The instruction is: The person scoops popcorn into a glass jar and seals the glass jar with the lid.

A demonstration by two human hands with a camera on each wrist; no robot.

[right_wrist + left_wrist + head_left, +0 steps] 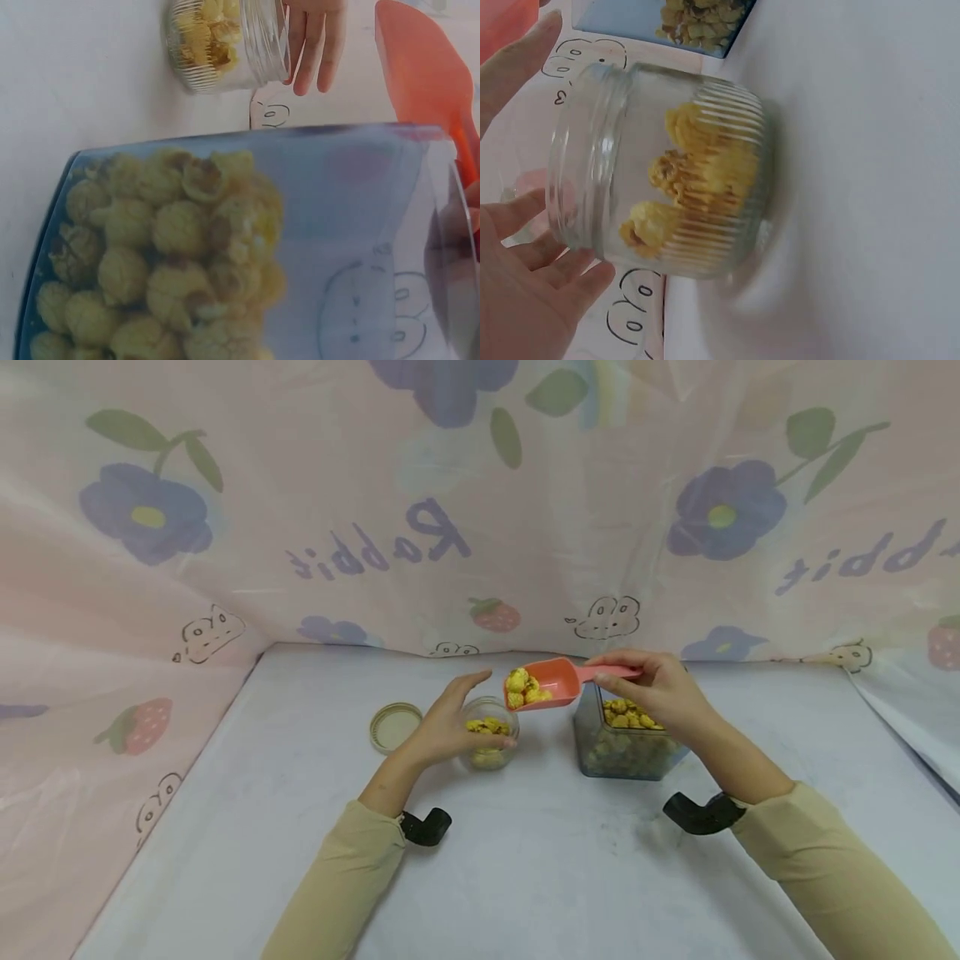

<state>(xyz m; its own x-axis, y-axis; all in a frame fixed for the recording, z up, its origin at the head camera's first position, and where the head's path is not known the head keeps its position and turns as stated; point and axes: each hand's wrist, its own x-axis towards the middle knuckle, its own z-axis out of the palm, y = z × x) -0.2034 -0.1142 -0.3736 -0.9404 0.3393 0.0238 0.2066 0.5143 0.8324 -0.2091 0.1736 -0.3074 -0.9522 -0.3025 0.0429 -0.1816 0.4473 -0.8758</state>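
Observation:
A coral-red scoop (561, 678) carries several pieces of yellow popcorn (522, 688) above and just right of a small glass jar (606, 161). My right hand (666, 692) grips the scoop's handle over the clear square container (618, 758), which is partly filled with popcorn (150, 262). Ribbed at its base, the jar stands upright on the table with some popcorn (705, 161) inside. My left hand (446, 725) is spread around the jar, thumb and fingers apart. Its fingers lie near the jar's rim in the left wrist view; whether they touch the glass I cannot tell.
Left of the jar, a round jar lid (395, 727) lies on the white table (517, 877). A printed cloth (540, 568) with flowers and rabbits rises behind the table and along its sides. The square container stands right of the jar.

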